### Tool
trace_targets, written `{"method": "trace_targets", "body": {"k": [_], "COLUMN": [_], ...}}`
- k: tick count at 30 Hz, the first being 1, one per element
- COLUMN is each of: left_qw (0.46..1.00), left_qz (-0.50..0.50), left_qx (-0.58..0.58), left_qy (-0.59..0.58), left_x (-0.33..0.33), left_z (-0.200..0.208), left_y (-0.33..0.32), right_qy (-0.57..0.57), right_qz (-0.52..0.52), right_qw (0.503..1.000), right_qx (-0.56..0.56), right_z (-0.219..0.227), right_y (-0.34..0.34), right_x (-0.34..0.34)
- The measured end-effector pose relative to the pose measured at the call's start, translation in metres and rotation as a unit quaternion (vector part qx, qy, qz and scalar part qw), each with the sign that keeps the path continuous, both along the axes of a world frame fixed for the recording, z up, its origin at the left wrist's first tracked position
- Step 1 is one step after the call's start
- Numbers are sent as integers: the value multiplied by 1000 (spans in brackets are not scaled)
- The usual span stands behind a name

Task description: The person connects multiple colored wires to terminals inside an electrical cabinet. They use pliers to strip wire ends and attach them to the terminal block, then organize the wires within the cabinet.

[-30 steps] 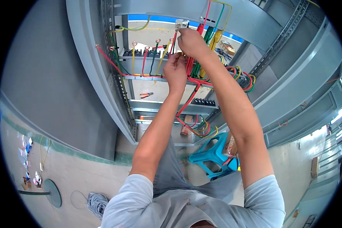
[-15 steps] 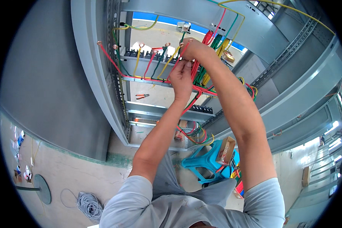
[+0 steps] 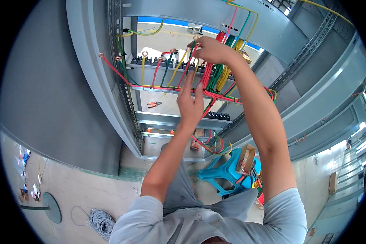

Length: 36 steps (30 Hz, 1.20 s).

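Okay, going left to right: a round base is standing on the floor at the far left, and a big grey panel is walling off that side of the cabinet; below the panel a coil of grey cable is lying on the floor, probably parked there to stay out from underfoot. Inside, the lugged wires are rising in a row in front of the black breakers, ring ends up; they're sitting spaced apart, I guess so none of them are tangling. Orange-handled pliers are lying lower down, beyond the frame.

Next, the left hand is pointing up just below the wires at the right end of that row; its fingers are stretching out straight with the thumb standing apart, so it's looking wide and not gripping, maybe just steadying or guiding. Above it the right hand is bending over the top lugs, fingers curling down beside them; can't tell if it's pinching one. Behind its wrist, red, green and yellow bundles are running down, seemingly grouped by colour for easy sorting; lower right, a blue stool is holding a box, presumably for keeping bits within reach.
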<state>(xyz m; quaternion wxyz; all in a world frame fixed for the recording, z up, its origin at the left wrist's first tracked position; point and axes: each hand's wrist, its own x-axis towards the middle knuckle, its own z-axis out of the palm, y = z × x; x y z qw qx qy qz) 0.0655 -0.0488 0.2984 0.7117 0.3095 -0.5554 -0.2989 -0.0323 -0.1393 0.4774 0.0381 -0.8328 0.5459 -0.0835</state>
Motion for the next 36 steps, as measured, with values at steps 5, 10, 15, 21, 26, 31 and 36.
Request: {"method": "trace_targets", "body": {"k": [5,10,15,21,26,31,36], "left_qw": [999,998,994,989,979,986,993], "left_qz": [20,34,7,9,-34,-11,30], "left_qx": [-5,27,86,116,84,62,21], "left_qy": [35,41,61,91,182,157,109], "left_x": [7,1,8,14,7,2,0], "left_z": [-5,7,16,28,20,13,15], "left_y": [12,7,-13,-26,-41,-46,-45], "right_qy": [-320,-242,-236,-125,-25,-5,0], "right_qz": [51,123,69,15,-29,-1,-40], "right_qw": [909,872,873,901,942,950,954], "right_qx": [-261,-407,-422,-415,-334,-311,-298], "right_z": [-30,-42,-48,-45,-39,-37,-41], "right_y": [59,48,36,25,25,25,9], "right_x": [11,16,22,33,38,28,37]}}
